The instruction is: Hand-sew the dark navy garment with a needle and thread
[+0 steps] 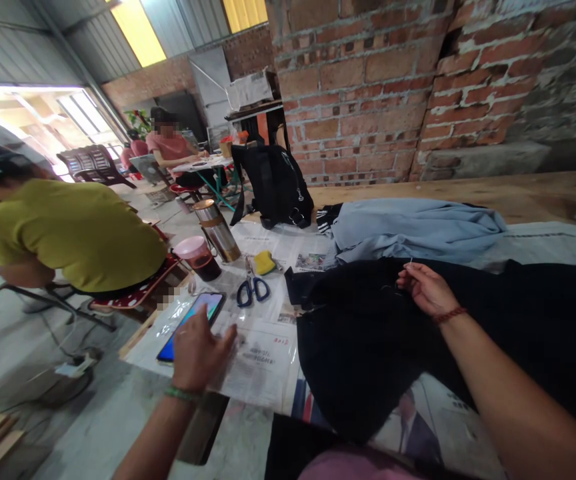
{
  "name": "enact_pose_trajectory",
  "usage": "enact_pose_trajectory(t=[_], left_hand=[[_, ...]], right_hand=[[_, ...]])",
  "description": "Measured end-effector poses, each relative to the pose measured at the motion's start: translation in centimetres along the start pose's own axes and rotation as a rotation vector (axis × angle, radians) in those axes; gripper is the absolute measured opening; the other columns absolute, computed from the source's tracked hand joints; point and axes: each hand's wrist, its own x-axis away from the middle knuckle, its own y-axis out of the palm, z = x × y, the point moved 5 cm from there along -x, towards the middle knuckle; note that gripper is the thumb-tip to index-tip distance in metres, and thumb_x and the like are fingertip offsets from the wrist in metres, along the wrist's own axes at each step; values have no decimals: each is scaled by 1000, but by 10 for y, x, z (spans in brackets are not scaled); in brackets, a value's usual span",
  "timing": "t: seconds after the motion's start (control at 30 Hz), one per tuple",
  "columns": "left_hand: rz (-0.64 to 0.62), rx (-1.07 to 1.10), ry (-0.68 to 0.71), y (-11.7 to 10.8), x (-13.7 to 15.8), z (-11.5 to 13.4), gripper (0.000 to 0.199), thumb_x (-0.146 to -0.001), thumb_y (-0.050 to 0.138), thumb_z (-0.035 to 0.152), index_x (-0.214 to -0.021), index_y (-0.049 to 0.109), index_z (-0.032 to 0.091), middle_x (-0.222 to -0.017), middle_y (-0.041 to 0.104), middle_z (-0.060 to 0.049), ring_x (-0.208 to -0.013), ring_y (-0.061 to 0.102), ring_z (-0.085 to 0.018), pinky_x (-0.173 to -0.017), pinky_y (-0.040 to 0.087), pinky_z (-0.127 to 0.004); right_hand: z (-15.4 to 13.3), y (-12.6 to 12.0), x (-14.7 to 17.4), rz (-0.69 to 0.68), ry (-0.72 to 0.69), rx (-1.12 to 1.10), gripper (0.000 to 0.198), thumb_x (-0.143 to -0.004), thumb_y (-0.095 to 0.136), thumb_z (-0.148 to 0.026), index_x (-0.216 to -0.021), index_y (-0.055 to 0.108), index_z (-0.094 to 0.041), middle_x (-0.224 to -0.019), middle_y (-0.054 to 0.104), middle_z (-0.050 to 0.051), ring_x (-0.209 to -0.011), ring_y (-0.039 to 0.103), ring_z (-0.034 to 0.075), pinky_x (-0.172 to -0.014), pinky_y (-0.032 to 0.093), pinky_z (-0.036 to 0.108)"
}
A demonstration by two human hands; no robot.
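My left hand [202, 350] hovers over or touches a smartphone [168, 343] with a lit blue screen; whether a fingertip meets the glass I cannot tell. Its fingers are apart and hold nothing. My right hand [425, 288] is closed in a pinch on a thin, pale sewing needle [409, 262], just above black trousers-like cloth [358, 333] spread over the table. Most of the needle is hidden by the fingers. Dark-handled scissors [253, 292] lie beyond the phone, close to a yellow sponge [265, 263].
A lidded cup of dark drink [199, 259] and a steel thermos [217, 230] stand at the table's left edge. Behind are a black backpack [273, 183] and grey-blue cloth [408, 227]. Newspaper [258, 373] under plastic covers the tabletop. A person in yellow-green [75, 233] sits at left.
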Motion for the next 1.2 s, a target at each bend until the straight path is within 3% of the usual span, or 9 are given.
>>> enact_pose_trajectory(t=[0.1, 0.2, 0.37, 0.47, 0.63, 0.77, 1.03, 1.2], left_hand=[[161, 233, 247, 0, 30, 50, 59, -71, 49, 44, -119, 38, 12, -113, 52, -15, -106, 46, -29, -89, 34, -39], [214, 411, 386, -1, 44, 104, 53, -72, 53, 38, -117, 40, 14, -111, 53, -14, -104, 48, -27, -89, 36, -40], [185, 577, 507, -5, 21, 190, 54, -70, 55, 38, -117, 41, 14, -110, 54, -13, -105, 48, -26, -90, 35, -40], [139, 604, 524, 7, 2, 223, 52, -70, 56, 39, -114, 45, 14, -110, 55, -14, -106, 47, -28, -92, 33, -43], [-79, 783, 571, 57, -5, 237, 50, -76, 48, 43, -118, 44, 16, -109, 59, -9, -100, 53, -21, -87, 40, -34], [-182, 731, 618, 84, -2, 233, 46, -76, 48, 43, -114, 50, 18, -104, 62, -6, -98, 54, -20, -88, 39, -35], [-58, 578, 890, 72, 10, 252, 44, -73, 52, 44, -110, 54, 21, -120, 52, -7, -114, 40, -24, -100, 21, -45], [-105, 477, 1056, 74, 25, 263, 55, -77, 48, 24, -129, 31, 18, -131, 41, -8, -118, 36, -22, -100, 20, -44]], right_hand=[[0, 0, 0, -1, 9, 0, 18, -59, 70, -23, -69, 56, -18, -58, 61, -1, -48, 58, 10, -44, 48, 20], [1, -1, 0, 1, 5, -4, 19, -58, 71, -23, -69, 56, -17, -58, 61, -1, -48, 58, 10, -45, 49, 20], [2, -1, -1, -8, 9, -25, 20, -58, 71, -21, -70, 56, -17, -57, 61, -1, -50, 59, 10, -48, 51, 21], [2, -1, -1, -7, 7, -34, 19, -58, 71, -20, -71, 57, -17, -58, 61, -1, -50, 59, 10, -48, 51, 20], [3, -2, -3, -25, -5, -18, 20, -58, 71, -21, -73, 58, -17, -60, 62, -1, -51, 59, 10, -49, 51, 20], [5, -5, -7, -24, -9, -11, 21, -57, 71, -21, -73, 57, -17, -60, 62, -1, -51, 59, 10, -49, 51, 20], [-7, 9, -4, -42, -57, -26, 22, -63, 66, -27, -77, 51, -20, -61, 63, -2, -48, 58, 11, -45, 46, 21], [-40, 31, 12, -136, -203, -94, 17, -69, 61, -27, -80, 50, -21, -67, 61, -3, -57, 59, 11, -54, 47, 24]])
